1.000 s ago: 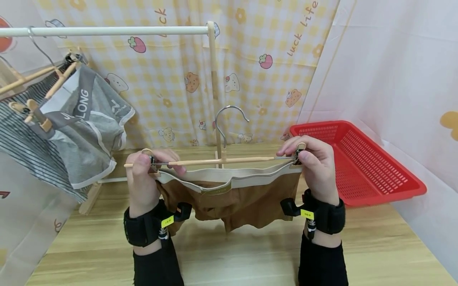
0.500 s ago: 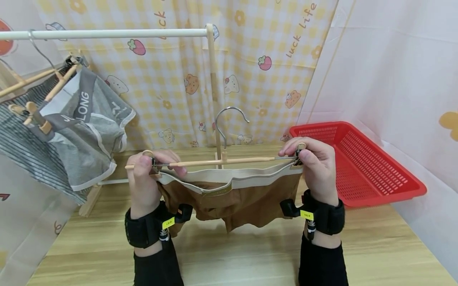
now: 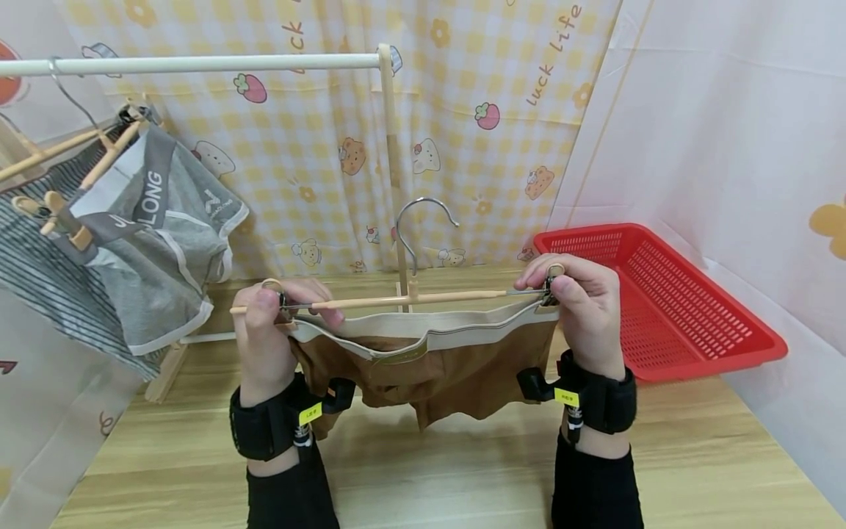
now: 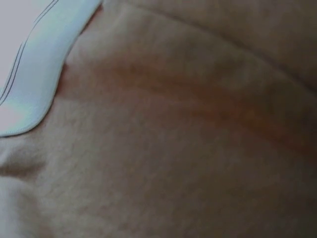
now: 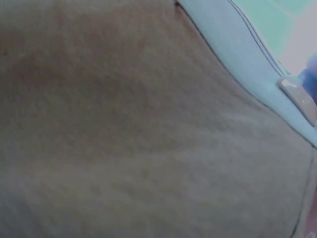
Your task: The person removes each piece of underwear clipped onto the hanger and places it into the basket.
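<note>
Brown underpants [image 3: 456, 375] with a cream waistband [image 3: 469, 334] hang by the waistband from a clip hanger [image 3: 370, 301], which both hands hold level above the table. My left hand [image 3: 267, 338] pinches the clip at the hanger's left end, thumb towards me. At the other end my right hand [image 3: 588, 308] pinches the right clip [image 3: 551, 283] between thumb and fingers. The hanger's metal hook [image 3: 403, 220] points up. Brown cloth [image 4: 173, 163] fills most of the left wrist view. In the right wrist view, the cloth [image 5: 124, 148] and part of a clip [image 5: 297, 96] show.
A white rail [image 3: 218, 64] on a wooden post [image 3: 390, 132] stands behind and to the left. Grey underpants [image 3: 165, 242] and a striped garment [image 3: 59, 279] hang there on clip hangers. A red plastic basket [image 3: 694, 308] sits on the wooden table [image 3: 463, 477] at the right.
Both hands, the hanger and the brown underpants stay nearly in place. The whole head view shifts very slightly.
</note>
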`<state>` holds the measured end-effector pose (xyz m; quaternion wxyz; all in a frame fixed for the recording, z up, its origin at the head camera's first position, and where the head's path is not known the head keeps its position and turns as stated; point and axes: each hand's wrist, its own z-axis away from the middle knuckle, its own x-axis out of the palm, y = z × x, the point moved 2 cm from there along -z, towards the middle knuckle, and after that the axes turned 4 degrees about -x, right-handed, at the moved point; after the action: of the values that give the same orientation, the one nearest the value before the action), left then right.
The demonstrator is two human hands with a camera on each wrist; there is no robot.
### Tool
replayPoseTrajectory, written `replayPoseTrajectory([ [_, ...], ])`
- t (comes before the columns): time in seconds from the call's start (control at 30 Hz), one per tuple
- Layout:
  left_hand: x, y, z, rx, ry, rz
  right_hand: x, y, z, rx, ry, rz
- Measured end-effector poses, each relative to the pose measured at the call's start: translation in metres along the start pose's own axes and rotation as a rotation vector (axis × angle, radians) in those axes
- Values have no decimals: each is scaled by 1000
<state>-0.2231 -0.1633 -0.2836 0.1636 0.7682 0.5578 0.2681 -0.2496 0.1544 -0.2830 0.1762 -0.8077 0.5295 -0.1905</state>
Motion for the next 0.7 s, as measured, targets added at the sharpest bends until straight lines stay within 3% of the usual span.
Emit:
replayPoseTrajectory([
  [0.53,-1,1,2,-8,-8,-14,0,-1,1,-1,-7,20],
  [0.7,-1,1,2,-11,-9,-6,0,1,1,-22,-7,-19],
])
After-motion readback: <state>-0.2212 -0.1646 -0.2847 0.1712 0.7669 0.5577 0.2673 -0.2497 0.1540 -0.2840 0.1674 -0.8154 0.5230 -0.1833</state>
